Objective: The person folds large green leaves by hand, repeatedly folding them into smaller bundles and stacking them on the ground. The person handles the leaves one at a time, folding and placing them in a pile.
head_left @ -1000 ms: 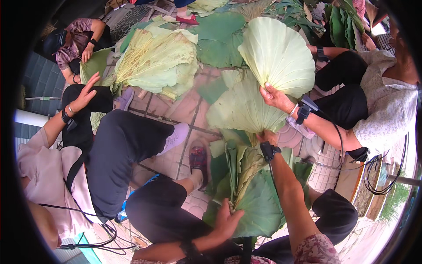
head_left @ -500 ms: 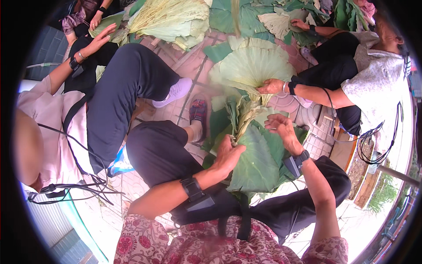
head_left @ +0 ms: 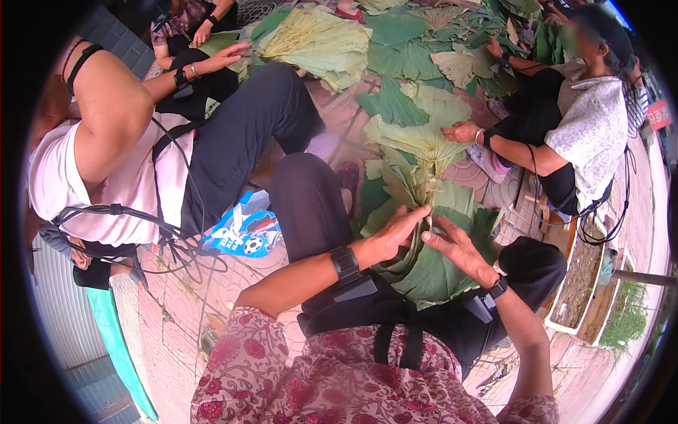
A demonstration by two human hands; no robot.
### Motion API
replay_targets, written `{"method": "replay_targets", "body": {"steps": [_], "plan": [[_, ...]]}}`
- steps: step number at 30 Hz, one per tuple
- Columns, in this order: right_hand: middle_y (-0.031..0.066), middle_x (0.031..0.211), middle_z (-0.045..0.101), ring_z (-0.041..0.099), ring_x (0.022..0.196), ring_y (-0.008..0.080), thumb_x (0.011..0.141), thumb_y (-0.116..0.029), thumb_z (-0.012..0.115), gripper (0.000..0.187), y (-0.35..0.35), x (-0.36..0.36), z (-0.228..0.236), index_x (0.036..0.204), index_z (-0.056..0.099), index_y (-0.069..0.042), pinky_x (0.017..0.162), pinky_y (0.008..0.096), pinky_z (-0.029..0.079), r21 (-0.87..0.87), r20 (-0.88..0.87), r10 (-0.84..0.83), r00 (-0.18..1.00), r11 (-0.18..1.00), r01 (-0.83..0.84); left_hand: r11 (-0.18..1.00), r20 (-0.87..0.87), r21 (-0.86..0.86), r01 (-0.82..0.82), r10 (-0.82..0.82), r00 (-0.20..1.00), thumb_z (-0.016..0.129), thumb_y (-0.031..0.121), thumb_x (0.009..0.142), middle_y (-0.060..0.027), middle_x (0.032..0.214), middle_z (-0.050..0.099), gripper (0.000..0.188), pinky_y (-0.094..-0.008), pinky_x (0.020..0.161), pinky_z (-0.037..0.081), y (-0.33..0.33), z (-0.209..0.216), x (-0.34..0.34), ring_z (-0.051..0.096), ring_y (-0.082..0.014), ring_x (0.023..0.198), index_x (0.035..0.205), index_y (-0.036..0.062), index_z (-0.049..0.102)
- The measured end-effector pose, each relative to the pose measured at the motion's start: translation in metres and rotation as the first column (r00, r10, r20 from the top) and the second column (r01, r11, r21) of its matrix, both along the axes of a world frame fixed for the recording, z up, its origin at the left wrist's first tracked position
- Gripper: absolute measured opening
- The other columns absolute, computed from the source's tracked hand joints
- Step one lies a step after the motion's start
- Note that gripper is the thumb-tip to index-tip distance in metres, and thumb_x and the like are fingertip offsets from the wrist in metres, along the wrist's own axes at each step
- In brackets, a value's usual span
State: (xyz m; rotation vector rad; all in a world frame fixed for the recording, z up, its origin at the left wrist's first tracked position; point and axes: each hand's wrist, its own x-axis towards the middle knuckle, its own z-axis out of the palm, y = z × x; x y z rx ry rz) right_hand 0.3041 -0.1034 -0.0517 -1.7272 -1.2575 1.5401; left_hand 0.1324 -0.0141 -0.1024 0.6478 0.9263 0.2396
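Note:
Over my lap lies a large green lotus leaf [head_left: 441,275], with more leaves layered under it. A gathered bunch of paler, folded lotus leaves [head_left: 418,187] rises from its middle. My left hand [head_left: 395,234] is closed at the lower end of this bunch, its fingers lying along it and its grip partly hidden. Close by on the right, my right hand [head_left: 458,247] is open, its fingers bent a little and near the bunch. Just beyond, a broad pale lotus leaf [head_left: 413,138] is touched by the hand [head_left: 462,132] of the person on the right.
More lotus leaves [head_left: 399,56] are spread on the paving at the back. A pale dry pile of leaves [head_left: 314,42] lies far left of these. A person in pink [head_left: 116,166] sits on my left, beside a blue printed bag [head_left: 247,230]. Planter boxes [head_left: 579,300] stand right.
My right hand has moved left and in, close beside my left hand. The view has shifted, so the people and leaves appear displaced. The person on the right still touches the pale leaf.

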Motion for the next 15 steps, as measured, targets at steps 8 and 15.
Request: {"method": "replay_targets", "body": {"steps": [8, 15], "plan": [[0.0202, 0.136, 0.056, 0.052, 0.126, 0.0252, 0.096, -0.043, 0.067, 0.072, -0.031, -0.008, -0.041, 0.142, 0.045, 0.008, 0.105, 0.035, 0.042, 0.04, -0.155, -0.201, 0.967, 0.977, 0.21, 0.998, 0.018, 0.062, -0.032, 0.031, 0.999, 0.068, 0.04, 0.095, -0.0063, 0.104, 0.066, 0.037, -0.0333, 0.072, 0.056, -0.03, 0.004, 0.005, 0.067, -0.0168, 0.089, 0.113, 0.0075, 0.064], [0.0082, 0.116, 0.065, 0.058, 0.105, 0.0153, 0.1, -0.032, 0.058, 0.045, -0.021, -0.02, -0.022, 0.128, 0.059, 0.003, 0.095, 0.0283, 0.044, -0.043, -0.378, -0.345, 0.859, 0.934, 0.356, 0.983, -0.011, 0.127, -0.131, 0.133, 0.991, 0.073, 0.042, 0.089, -0.0094, 0.104, 0.065, 0.047, -0.0363, 0.072, 0.056, -0.032, -0.026, 0.008, 0.066, -0.0204, 0.092, 0.116, 0.0052, 0.06]]}}
